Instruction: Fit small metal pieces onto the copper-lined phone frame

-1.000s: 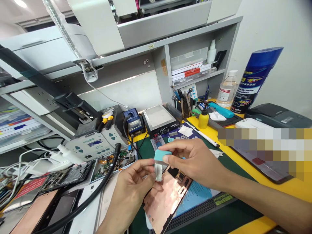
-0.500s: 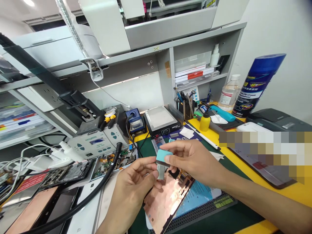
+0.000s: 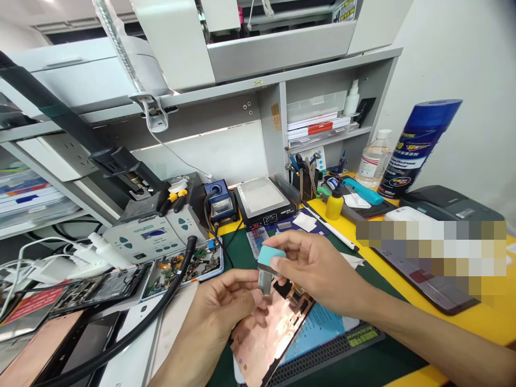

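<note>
Pinched in my right hand (image 3: pixel 306 266) is a small teal block (image 3: pixel 272 255) with a darker lower edge; its exact kind cannot be made out. A flat grey strip (image 3: pixel 265 281) extends down from under it, and my left hand (image 3: pixel 228 298) grips that strip between thumb and fingers. The block and strip touch, but whether they are one piece is unclear. Below both hands lies a copper-coloured phone screen panel (image 3: pixel 262 336), with dark flex parts at its upper end. It rests at a slant on a blue and black pad (image 3: pixel 318 328).
At left are a tray of small circuit boards (image 3: pixel 185 269), several phones and a thick black hose (image 3: pixel 177 279). A hot plate (image 3: pixel 264 201) and soldering station (image 3: pixel 221 204) stand behind. At right are a yellow bottle (image 3: pixel 334 204) and a blue spray can (image 3: pixel 419 148).
The camera view has shifted slightly. Both hands keep their hold on the block and strip, and the strip looks darker and turned a little.
</note>
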The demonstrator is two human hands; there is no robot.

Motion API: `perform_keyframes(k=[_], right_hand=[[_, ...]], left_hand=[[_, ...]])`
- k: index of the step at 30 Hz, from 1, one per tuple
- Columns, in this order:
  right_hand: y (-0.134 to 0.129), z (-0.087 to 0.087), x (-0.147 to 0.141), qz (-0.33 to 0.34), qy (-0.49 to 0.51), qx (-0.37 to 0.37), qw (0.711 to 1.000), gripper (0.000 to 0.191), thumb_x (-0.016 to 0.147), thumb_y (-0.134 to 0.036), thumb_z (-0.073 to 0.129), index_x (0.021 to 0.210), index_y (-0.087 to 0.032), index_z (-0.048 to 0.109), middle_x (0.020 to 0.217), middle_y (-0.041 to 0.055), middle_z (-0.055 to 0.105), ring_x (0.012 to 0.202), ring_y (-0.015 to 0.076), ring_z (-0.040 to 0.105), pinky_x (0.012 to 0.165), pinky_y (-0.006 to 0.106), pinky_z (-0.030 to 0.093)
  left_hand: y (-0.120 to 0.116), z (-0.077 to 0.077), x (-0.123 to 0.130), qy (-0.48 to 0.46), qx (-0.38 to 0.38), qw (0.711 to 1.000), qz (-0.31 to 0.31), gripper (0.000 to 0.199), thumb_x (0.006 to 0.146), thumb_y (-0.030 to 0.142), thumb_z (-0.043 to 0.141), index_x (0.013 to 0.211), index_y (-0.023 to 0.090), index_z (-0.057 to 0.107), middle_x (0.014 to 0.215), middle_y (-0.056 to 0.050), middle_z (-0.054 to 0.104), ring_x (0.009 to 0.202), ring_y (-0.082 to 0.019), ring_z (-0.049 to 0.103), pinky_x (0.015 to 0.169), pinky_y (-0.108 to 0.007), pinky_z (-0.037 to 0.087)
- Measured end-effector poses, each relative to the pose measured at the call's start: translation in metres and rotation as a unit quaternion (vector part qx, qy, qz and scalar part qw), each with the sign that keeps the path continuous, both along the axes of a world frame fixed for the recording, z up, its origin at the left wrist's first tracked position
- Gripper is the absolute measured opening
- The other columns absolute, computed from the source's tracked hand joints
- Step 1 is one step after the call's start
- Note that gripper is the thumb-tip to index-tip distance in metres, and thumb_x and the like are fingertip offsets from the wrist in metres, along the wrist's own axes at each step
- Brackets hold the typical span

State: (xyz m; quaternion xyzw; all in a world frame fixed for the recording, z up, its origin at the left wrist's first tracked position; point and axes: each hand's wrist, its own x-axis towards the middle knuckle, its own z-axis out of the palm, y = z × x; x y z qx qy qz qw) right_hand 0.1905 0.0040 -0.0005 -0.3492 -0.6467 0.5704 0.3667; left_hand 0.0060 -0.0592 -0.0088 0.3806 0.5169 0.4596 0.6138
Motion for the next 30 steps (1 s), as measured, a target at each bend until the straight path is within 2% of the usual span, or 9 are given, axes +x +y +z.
perform_keyframes(k=[4,10,15,20,30], right_hand=[[-0.001,-0.001,0.0,-0.009,-0.014,0.021,1.0,0.024,0.089,-0.025,0.06,0.112,-0.017,0.062,0.089,0.0039,0.068,0.073,0.015,0.063,0.064,0.027,0.05],[-0.005,-0.009,0.0,-0.078,-0.093,0.184,0.975,0.023,0.091,-0.026,0.058,0.113,-0.022,0.066,0.082,0.0005,0.066,0.073,0.0143,0.06,0.065,0.027,0.048],[-0.005,-0.012,-0.003,-0.089,-0.078,0.262,0.958,0.022,0.089,-0.019,0.06,0.109,-0.02,0.068,0.089,0.0016,0.065,0.077,0.0131,0.06,0.068,0.026,0.048],[-0.005,-0.013,-0.004,-0.084,-0.07,0.28,0.954,0.02,0.088,-0.015,0.061,0.106,-0.018,0.069,0.084,0.0017,0.061,0.076,0.0129,0.058,0.067,0.026,0.048],[-0.005,-0.009,-0.002,-0.059,-0.078,0.246,0.964,0.021,0.088,-0.017,0.062,0.107,-0.017,0.07,0.085,0.003,0.063,0.075,0.0139,0.06,0.064,0.026,0.048]], left_hand=[[-0.001,-0.001,-0.001,0.067,0.009,0.998,-0.014,0.014,0.081,0.03,0.071,0.084,0.016,0.073,0.066,-0.002,0.067,0.059,-0.011,0.058,0.058,-0.021,0.042],[0.001,-0.003,-0.001,0.111,0.043,0.993,0.009,0.018,0.081,0.036,0.072,0.087,0.019,0.074,0.067,0.0,0.067,0.061,-0.013,0.057,0.058,-0.023,0.041],[0.002,-0.005,-0.003,0.111,0.058,0.992,0.022,0.016,0.081,0.035,0.074,0.089,0.021,0.075,0.066,0.002,0.066,0.062,-0.012,0.058,0.06,-0.022,0.042],[0.001,-0.006,-0.004,0.095,0.062,0.993,0.018,0.015,0.081,0.034,0.074,0.09,0.022,0.075,0.066,0.002,0.066,0.061,-0.011,0.058,0.057,-0.022,0.043],[0.001,-0.005,-0.002,0.108,0.063,0.992,0.023,0.017,0.08,0.035,0.074,0.087,0.019,0.073,0.065,0.002,0.067,0.059,-0.012,0.058,0.057,-0.022,0.043]])
